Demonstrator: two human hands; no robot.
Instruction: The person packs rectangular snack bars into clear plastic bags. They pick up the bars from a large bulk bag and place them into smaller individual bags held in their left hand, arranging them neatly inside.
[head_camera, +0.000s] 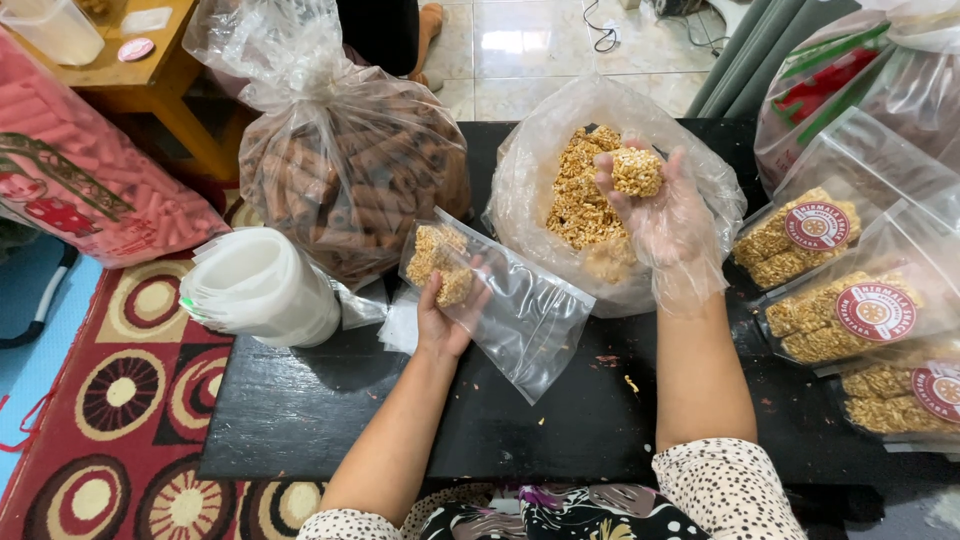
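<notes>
Right hand (650, 205), in thin plastic glove, grip closed on crumbly puffed-grain cake (636, 171) above big open bag of cakes (540, 160). Left hand (448, 312) pinches small clear pouch (500, 300) over black table (300, 410); pouch already holds cakes. Cake looks light, brittle: cradle sides, no squeeze. Pouch limp, slippery: hold near mouth.

Bright, even daylight; glare on floor tiles (520, 45); sharp focus; edges bowed.

Golden snack cluster (636, 171), half-filled clear pouch (500, 300)
</notes>
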